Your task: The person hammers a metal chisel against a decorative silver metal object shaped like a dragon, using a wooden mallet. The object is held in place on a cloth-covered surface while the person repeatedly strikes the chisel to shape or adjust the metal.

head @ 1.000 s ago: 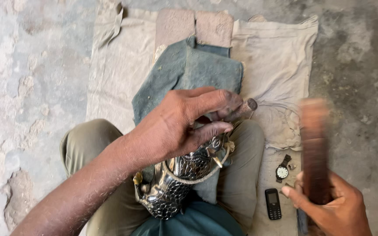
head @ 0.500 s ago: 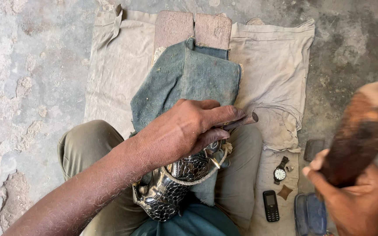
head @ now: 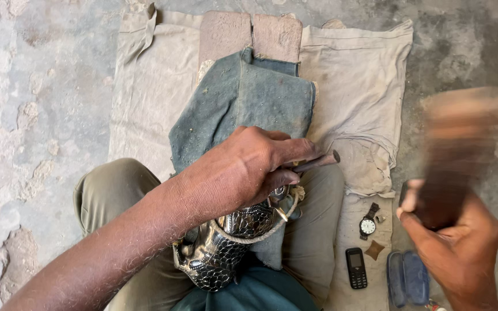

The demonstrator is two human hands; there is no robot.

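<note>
1. Since half a second ago, the right hand (head: 459, 247) has swung its wooden mallet (head: 459, 155) from a slanted pose at the right edge to a more upright one, and the mallet head is now a brown blur high on the right; the left hand (head: 243, 170) and the piece under it have stayed put.
2. Spread over the concrete floor (head: 41, 115) is a beige cloth (head: 364, 98). A blue-grey cloth (head: 249, 98) lies draped on it and over the person's lap, running up to two bricks (head: 252, 35) at the far end.
3. On the lap rests an embossed metal vessel (head: 220, 253), scaled in pattern, ringed by a loop of rope (head: 272, 227). Its long axis slants from lower left up to the right, toward the left hand.
4. That left hand sits over the vessel's upper end with its fingers (head: 295, 151) curled tight around a thin metal punch (head: 318, 163). The punch lies nearly level, its butt end pointing right toward the mallet.
5. The mallet is well apart from the punch butt, up and to the right of it. Its handle is fully enclosed by the right hand's fingers.
6. Beside the right knee lie a wristwatch (head: 368, 224), a small black phone (head: 356, 268) and a dark blue case (head: 407, 277).
</note>
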